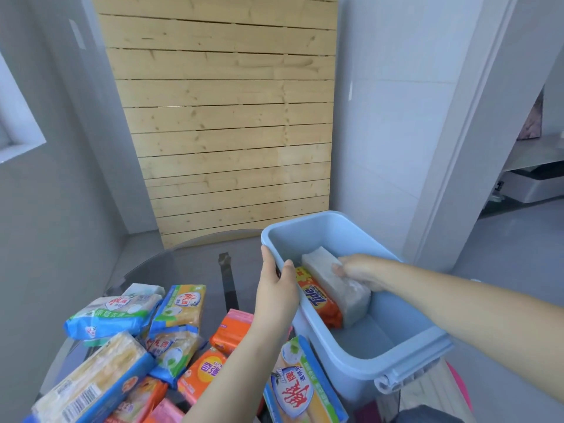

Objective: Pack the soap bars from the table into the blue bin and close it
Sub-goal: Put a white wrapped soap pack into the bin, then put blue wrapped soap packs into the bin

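The blue bin [338, 227] stands open at the right edge of the glass table. Inside it an orange soap pack [320, 303] lies against the left wall. Beside that pack sits a grey-white soap bar [335, 285], and my right hand [360, 270] is closed over its far end inside the bin. My left hand [276, 288] grips the bin's left rim. Several wrapped soap packs [174, 312] in blue, yellow and orange lie piled on the table to the left. The bin's lid hangs off the near rim, mostly hidden.
The round glass table [189, 264] ends just beyond the bin. A wooden slatted panel [225, 117] leans against the wall behind. A doorway [518, 193] opens at the right. Something pink shows below the bin's near right corner.
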### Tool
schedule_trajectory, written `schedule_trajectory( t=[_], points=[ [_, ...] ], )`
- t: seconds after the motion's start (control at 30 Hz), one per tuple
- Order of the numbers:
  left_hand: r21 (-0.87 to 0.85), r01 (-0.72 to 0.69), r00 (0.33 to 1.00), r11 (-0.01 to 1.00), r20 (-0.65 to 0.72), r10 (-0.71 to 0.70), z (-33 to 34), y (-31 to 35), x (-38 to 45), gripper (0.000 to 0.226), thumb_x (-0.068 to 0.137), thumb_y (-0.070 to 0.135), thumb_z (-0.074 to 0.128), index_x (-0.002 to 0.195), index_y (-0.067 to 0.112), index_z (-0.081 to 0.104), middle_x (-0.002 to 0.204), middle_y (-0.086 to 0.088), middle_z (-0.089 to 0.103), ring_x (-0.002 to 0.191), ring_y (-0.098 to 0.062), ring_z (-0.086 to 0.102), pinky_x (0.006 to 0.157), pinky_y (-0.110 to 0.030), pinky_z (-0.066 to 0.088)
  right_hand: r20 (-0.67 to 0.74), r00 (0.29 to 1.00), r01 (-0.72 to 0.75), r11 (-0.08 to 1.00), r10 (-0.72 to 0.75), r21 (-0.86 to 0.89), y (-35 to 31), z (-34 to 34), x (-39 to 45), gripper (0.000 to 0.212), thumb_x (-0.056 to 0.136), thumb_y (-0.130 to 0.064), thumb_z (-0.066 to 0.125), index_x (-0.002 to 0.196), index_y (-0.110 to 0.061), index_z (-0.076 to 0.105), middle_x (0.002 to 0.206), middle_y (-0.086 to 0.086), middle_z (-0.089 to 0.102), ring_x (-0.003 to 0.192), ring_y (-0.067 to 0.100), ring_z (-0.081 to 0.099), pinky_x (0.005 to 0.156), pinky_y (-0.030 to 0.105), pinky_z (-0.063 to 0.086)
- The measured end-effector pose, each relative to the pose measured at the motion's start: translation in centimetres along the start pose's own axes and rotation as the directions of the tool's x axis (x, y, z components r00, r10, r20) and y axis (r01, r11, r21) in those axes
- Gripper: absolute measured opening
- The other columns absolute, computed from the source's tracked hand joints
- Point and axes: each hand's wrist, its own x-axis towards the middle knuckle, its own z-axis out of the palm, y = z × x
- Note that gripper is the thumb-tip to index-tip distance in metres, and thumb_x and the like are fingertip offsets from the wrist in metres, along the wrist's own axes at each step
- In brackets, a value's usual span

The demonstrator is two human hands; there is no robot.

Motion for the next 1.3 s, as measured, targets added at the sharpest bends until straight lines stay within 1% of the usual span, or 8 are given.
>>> schedule_trajectory(
  t=[0.17, 0.47, 0.57, 0.67, 0.77, 1.0, 1.13, 1.3],
  points=[
    [0.001, -0.021, 1.0, 1.0, 0.008, 0.021, -0.1, -0.2, 0.0, 0.06, 0.097, 0.036, 0.037, 0.149, 0.046, 0.009, 0.105, 0.021, 0.059, 0.089, -0.009, 0.065, 0.08, -0.034, 0.056, -0.029, 0.994, 0.103, 0.988, -0.107, -0.119, 0.3, 0.1, -0.3, 0.04, 0.088, -0.03, 0.059, 0.119, -0.005, 0.056, 0.122, 0.013, 0.061, 0.113, 0.029, 0.058, 0.101, 0.04, 0.044],
    [0.061, -0.036, 0.999, 0.997, 0.007, 0.036, -0.5, 0.4, 0.4, 0.059, 0.098, 0.032, 0.038, 0.152, 0.036, 0.012, 0.091, 0.027, 0.054, 0.076, 0.001, 0.059, 0.057, -0.014, 0.049, -0.1, 0.99, 0.041, 0.893, -0.095, -0.448, -1.0, 0.9, -0.7, 0.055, 0.093, -0.043, 0.046, 0.134, -0.006, 0.043, 0.139, 0.014, 0.049, 0.126, 0.03, 0.047, 0.105, 0.035, 0.038],
    [0.076, -0.043, 0.998, 0.996, 0.049, 0.039, -1.2, 1.1, 0.7, 0.055, 0.098, 0.028, 0.037, 0.15, 0.032, 0.021, 0.11, 0.007, 0.065, 0.088, -0.011, 0.065, 0.072, -0.024, 0.053, -0.123, 0.983, 0.053, 0.86, -0.133, -0.507, -2.0, 0.5, -1.9, 0.055, 0.093, -0.044, 0.044, 0.129, -0.002, 0.048, 0.135, 0.014, 0.052, 0.124, 0.03, 0.049, 0.096, 0.03, 0.04],
    [0.081, -0.042, 0.996, 0.996, 0.083, 0.035, -1.5, 1.6, 0.7, 0.053, 0.098, 0.03, 0.037, 0.149, 0.031, 0.024, 0.129, 0.0, 0.06, 0.107, -0.02, 0.063, 0.096, -0.041, 0.051, -0.118, 0.972, 0.128, 0.881, -0.202, -0.454, -3.2, -0.6, -3.6, 0.045, 0.092, -0.04, 0.05, 0.111, -0.001, 0.059, 0.119, 0.012, 0.061, 0.12, 0.027, 0.051, 0.086, 0.029, 0.042],
    [0.044, -0.03, 0.994, 0.999, 0.11, 0.025, -1.7, 1.8, -0.1, 0.047, 0.098, 0.033, 0.038, 0.145, 0.034, 0.033, 0.128, -0.001, 0.062, 0.111, -0.022, 0.062, 0.101, -0.046, 0.048, -0.166, 0.924, 0.288, 0.913, -0.344, -0.289, -3.6, -1.0, -6.3, 0.048, 0.09, -0.032, 0.055, 0.131, -0.007, 0.051, 0.14, 0.007, 0.051, 0.13, 0.02, 0.046, 0.105, 0.029, 0.034],
    [0.072, -0.005, 0.99, 0.997, 0.14, -0.005, -4.7, -0.9, -3.6, 0.038, 0.097, 0.04, 0.039, 0.126, 0.027, 0.06, 0.13, 0.006, 0.062, 0.124, -0.011, 0.053, 0.111, -0.04, 0.037, -0.265, 0.791, 0.586, 0.808, -0.551, 0.068, -2.1, 2.3, -15.8, 0.017, 0.086, -0.02, 0.062, 0.099, -0.024, 0.071, 0.095, -0.01, 0.071, 0.086, 0.002, 0.063, 0.081, 0.015, 0.045],
    [0.275, -0.063, 0.993, 0.959, 0.112, 0.033, -6.8, -2.3, -5.4, 0.035, 0.096, 0.037, 0.043, 0.123, 0.026, 0.063, 0.123, 0.008, 0.063, 0.117, -0.009, 0.055, 0.1, -0.03, 0.042, -0.24, 0.795, 0.601, 0.779, -0.557, 0.181, -0.7, 5.1, -20.1, 0.014, 0.084, -0.023, 0.063, 0.088, -0.032, 0.071, 0.074, -0.01, 0.069, 0.066, -0.001, 0.059, 0.067, 0.012, 0.048],
    [0.459, -0.125, 0.949, 0.879, 0.313, -0.028, -7.9, -3.9, -6.5, 0.026, 0.096, 0.034, 0.048, 0.104, 0.024, 0.071, 0.091, 0.009, 0.071, 0.082, -0.008, 0.063, 0.068, -0.01, 0.046, -0.293, 0.839, 0.522, 0.831, -0.458, 0.194, 2.7, 10.6, -22.0, 0.012, 0.08, -0.021, 0.064, 0.08, -0.031, 0.07, 0.064, -0.004, 0.067, 0.058, 0.004, 0.062, 0.057, 0.009, 0.044]
  ],
)
